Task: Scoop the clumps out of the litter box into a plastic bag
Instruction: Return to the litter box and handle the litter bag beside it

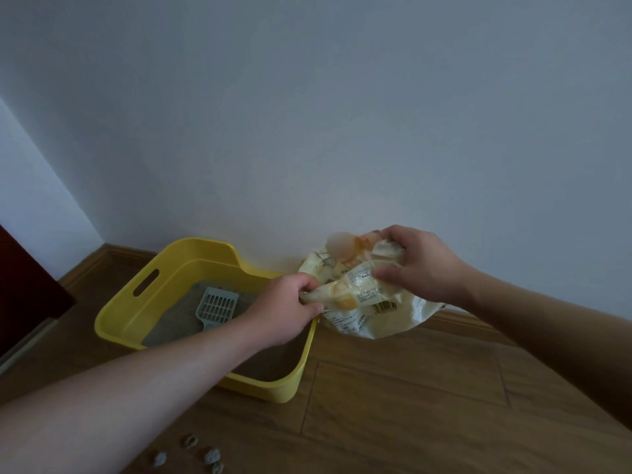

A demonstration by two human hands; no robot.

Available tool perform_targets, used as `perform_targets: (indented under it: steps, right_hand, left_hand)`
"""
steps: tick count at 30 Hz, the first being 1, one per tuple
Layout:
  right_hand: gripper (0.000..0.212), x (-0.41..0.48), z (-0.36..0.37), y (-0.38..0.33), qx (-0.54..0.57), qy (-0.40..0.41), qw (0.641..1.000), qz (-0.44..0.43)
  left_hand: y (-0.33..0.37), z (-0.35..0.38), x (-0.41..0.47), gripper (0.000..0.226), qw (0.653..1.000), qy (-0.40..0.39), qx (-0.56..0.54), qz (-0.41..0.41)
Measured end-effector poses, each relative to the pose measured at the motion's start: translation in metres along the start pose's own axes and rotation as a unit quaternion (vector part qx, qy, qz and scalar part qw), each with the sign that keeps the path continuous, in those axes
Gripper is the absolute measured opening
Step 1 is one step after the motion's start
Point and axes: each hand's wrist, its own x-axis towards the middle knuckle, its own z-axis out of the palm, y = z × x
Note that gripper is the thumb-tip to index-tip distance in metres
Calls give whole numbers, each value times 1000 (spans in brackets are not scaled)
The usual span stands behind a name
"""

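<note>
While the scoop (216,307) lies on the litter in the yellow litter box (143,295), both hands grasp the plastic bag (362,299) beside it: left hand (285,307) pinches one edge, right hand (422,265) clenches the top. Some clumps (191,441) lie on the floor (410,405).

Home interior, corner of a room. Wood plank floor (410,388) w/ matching wooden baseboard (113,251), plain white painted wall (307,114), dark door edge (20,285) at left. Yellow cat litter box (119,323) on floor = domestic, pet household.
</note>
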Motion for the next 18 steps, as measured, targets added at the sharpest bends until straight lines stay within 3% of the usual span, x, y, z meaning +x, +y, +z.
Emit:
perform_targets:
  steps: [8,18]
  right_hand:
    - [48,-20,-17,38,-27,-17,999,39]
    - [54,-31,-19,84,-92,-51,992,75]
  left_hand:
    - [32,13,8,32,998,26,50,33]
    - [53,49,20,10,990,21,122,71]
